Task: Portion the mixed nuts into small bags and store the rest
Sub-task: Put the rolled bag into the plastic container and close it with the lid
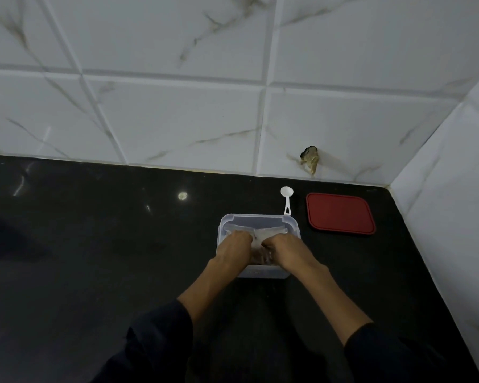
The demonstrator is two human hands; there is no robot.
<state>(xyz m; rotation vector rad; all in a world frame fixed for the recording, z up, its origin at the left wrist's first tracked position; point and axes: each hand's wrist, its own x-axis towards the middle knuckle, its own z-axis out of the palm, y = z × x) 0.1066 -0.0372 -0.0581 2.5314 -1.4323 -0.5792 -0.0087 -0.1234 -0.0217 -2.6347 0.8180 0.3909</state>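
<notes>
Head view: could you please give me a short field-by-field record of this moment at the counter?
surface: dark counter against a tiled wall
container: clear plastic box, lid off, plastic bags inside
left hand: left hand in the box, fingers curled on a bag
right hand: right hand in the box, gripping the same bag
nuts: brownish contents just visible between the hands, unclear
lid: red lid flat on the counter, right of the box
scoop: white spoon behind the box, apart from the lid
</notes>
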